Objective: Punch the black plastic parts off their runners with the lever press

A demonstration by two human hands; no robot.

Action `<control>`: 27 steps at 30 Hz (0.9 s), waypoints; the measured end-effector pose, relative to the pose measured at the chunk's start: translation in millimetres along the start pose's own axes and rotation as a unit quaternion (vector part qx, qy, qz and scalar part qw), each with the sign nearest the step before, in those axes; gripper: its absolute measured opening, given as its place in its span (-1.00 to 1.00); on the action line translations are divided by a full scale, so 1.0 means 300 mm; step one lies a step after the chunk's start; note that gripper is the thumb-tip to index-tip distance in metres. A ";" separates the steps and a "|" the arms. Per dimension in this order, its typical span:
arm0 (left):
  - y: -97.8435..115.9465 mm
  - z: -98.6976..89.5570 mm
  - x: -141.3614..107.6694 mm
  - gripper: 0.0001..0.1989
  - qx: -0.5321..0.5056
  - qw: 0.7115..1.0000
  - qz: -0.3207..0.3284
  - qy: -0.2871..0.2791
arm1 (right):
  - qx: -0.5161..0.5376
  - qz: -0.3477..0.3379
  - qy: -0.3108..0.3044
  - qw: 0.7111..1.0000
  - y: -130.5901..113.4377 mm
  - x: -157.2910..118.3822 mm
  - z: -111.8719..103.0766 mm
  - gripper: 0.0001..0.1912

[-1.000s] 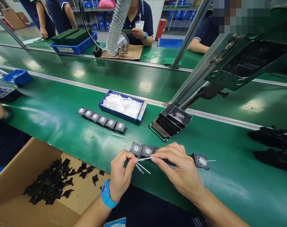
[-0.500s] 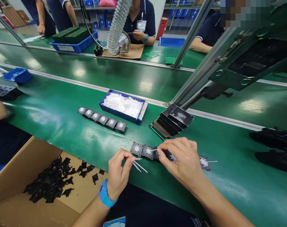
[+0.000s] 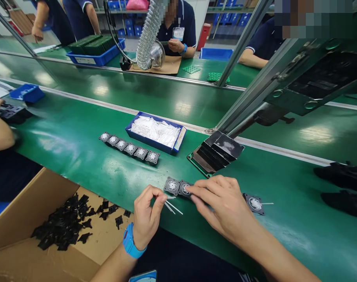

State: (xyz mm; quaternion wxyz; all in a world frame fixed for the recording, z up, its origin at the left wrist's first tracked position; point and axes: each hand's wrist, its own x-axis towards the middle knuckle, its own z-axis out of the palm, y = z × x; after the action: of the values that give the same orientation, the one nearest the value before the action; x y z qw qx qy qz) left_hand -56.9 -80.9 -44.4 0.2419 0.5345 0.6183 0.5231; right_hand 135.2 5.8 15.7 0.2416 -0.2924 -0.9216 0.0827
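Fan [image 3: 183, 188], black: right hand [image 3: 221, 199] is now reaching it, apparently working there, grip unclear; left hand [image 3: 150, 207] is still pinching white sticks [image 3: 175, 208].

1. Before you runs a green bench [image 3: 63, 127], glossy with reflected light.
2. Beyond it you face shelves [image 3: 237, 10] with blue bins [image 3: 129, 30].
3. Behind, you have a white wall [image 3: 201, 19] and grey floor [image 3: 221, 40].

At frame centre, a tray [image 3: 150, 144] of sticks [image 3: 156, 130] is located behind a row of fans [image 3: 130, 149], a second row [image 3: 171, 186] is partly covered by the right hand [image 3: 225, 203] at lower centre, a lone fan [image 3: 254, 203] is positioned rightward, and loose parts [image 3: 63, 221] are contained in a carton [image 3: 12, 199], lower left.
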 end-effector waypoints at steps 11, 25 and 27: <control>-0.004 -0.003 0.004 -0.69 -0.007 1.000 0.008 0.013 | 0.160 0.054 0.097 0.981 -0.063 0.000 0.057 -0.92; -0.038 -0.031 0.006 -0.70 -0.010 1.000 0.003 0.024 | 0.189 0.089 0.090 0.974 -0.047 0.060 0.100 -0.92; -0.046 -0.038 0.008 -0.70 -0.007 0.999 -0.002 0.034 | 0.156 0.096 0.105 0.978 -0.033 0.063 0.099 -0.93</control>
State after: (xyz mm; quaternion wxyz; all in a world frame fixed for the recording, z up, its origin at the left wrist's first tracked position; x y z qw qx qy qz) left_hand -73.0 -81.4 -52.5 0.2254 0.5136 0.6235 0.5447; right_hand 101.9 8.5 0.2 0.3704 -0.3452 -0.8347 0.2166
